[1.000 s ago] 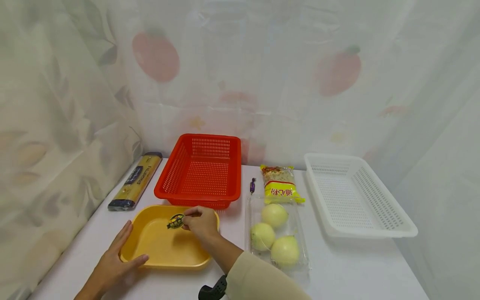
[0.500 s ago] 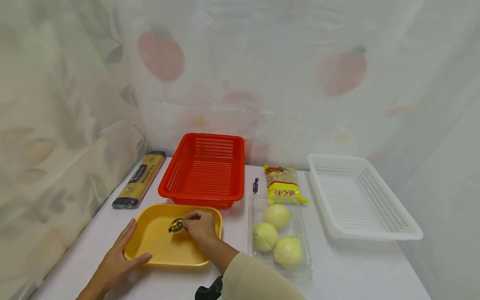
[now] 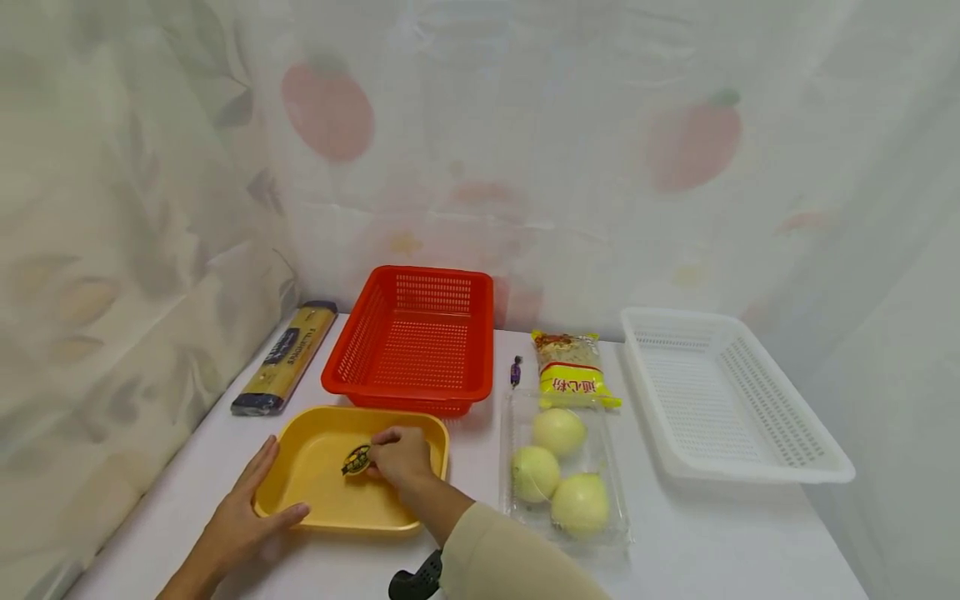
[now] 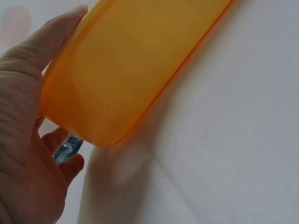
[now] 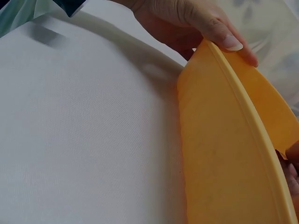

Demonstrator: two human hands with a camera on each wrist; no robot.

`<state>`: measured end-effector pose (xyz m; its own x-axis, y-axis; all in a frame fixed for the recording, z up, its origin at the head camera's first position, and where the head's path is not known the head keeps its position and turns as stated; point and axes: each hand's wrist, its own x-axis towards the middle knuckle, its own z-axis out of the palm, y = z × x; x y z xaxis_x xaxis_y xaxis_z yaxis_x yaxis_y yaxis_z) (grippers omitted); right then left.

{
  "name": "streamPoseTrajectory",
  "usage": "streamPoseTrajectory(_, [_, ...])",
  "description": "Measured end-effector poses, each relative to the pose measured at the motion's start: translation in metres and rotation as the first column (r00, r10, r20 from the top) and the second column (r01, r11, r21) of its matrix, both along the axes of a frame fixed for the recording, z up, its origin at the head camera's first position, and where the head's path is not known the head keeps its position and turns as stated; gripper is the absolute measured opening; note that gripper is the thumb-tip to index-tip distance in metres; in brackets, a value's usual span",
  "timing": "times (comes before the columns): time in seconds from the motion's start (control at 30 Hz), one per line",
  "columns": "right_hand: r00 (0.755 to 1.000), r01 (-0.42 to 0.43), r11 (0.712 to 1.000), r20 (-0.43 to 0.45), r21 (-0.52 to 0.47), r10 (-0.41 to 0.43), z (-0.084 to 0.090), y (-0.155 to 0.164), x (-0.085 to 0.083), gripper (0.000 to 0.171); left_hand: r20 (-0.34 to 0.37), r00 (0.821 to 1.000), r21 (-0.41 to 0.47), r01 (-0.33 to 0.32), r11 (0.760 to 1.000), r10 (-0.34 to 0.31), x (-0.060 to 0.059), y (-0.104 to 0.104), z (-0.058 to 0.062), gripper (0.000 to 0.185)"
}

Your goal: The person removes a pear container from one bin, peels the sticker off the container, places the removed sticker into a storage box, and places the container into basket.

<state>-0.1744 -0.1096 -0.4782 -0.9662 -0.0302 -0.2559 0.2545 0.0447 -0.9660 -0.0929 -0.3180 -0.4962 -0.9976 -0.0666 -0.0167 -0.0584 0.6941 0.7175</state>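
Observation:
A shallow yellow plastic tray [image 3: 322, 500] stands on the table at front left, a dark oval label [image 3: 357, 459] on its inside. My left hand [image 3: 238, 515] grips the tray's left end, thumb at the front and fingers along the outer side. From the left wrist, the thumb side of the hand [image 4: 28, 116] lies along the tray's wall [image 4: 121, 70]. Reaching inside, my right hand [image 3: 403, 458] pinches the label's right edge, which looks partly lifted and bent. At the right wrist view's edge, only part of that hand [image 5: 293, 179] shows beside the tray wall [image 5: 224, 140].
Behind the tray is a red basket [image 3: 408, 392], with a spaghetti pack [image 3: 287, 358] to its left. Further right lie a purple-wrapped candy [image 3: 515, 372], a yellow pasta bag [image 3: 572, 375] and a clear box [image 3: 517, 521] of three pale round onions. A white basket [image 3: 750, 475] stands far right.
The label has gone from lying flat to narrower and bent, its right edge pulled by my right hand. My left hand keeps its grip. The whole head view has shifted slightly.

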Motion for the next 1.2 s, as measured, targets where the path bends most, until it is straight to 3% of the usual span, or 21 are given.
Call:
streamPoseTrajectory(0.23, [0.999,-0.029,0.998,0.019,0.048,0.028,-0.0019,-0.0039,-0.0001,0.013,-0.056,0.998,0.031,0.015,0.999,-0.014,-0.0004,-0.0008,-0.0019,0.107])
streamPoseTrajectory(0.7, [0.994,-0.098,0.974,-0.036,0.203,0.107,-0.0045,-0.0033,0.0025,0.018,-0.072,0.997,0.046,0.021,0.999,-0.018,0.0024,-0.0003,-0.0010,0.107])
streamPoseTrajectory(0.9, [0.985,-0.123,0.954,-0.084,0.272,0.150,-0.0069,-0.0014,0.0030,0.020,-0.053,0.998,0.033,0.020,0.999,-0.019,0.0031,0.0000,0.0005,0.107])
streamPoseTrajectory(1.2, [0.982,-0.135,0.940,-0.081,0.315,0.168,-0.0055,-0.0010,0.0039,0.023,-0.014,1.000,0.037,0.002,0.999,-0.002,0.0007,0.0015,0.0013,0.109])
